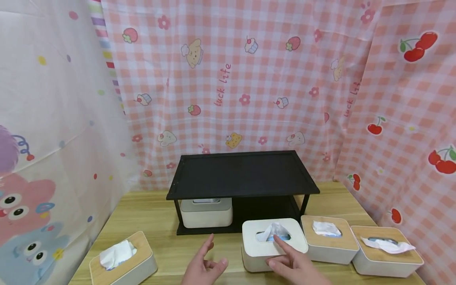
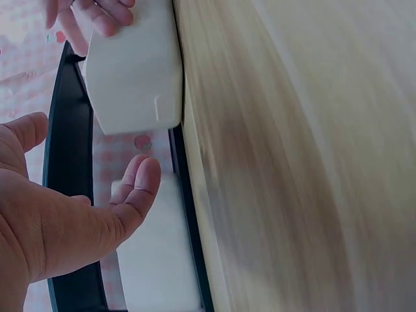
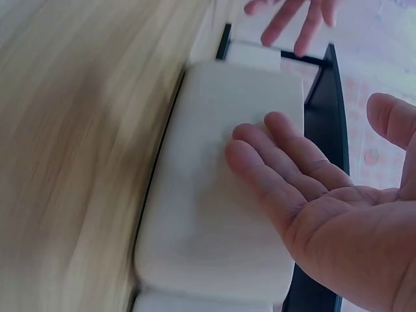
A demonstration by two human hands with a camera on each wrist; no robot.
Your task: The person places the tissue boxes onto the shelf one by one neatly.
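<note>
A white tissue box (image 1: 256,261) with a tissue poking from its oval slot stands in front of the black shelf (image 1: 242,174), right of middle. My right hand (image 1: 297,263) hovers at its front with fingers extended and holds nothing; in the right wrist view the fingers (image 3: 273,156) overlap the box's pale side, and whether they touch is unclear. Left of that box, my left hand (image 1: 204,265) is held above the table, its fingers loosely bent around nothing. Another tissue box (image 1: 206,217), white with a greyish top, sits inside the shelf at the left, partly under the top board.
Two wood-topped tissue boxes, a nearer one (image 1: 329,247) and a farther one (image 1: 386,257), stand to the right. A third wood-topped tissue box (image 1: 142,261) lies angled at the left. Behind the wooden table (image 1: 142,209) hangs a pink checked curtain (image 1: 228,79).
</note>
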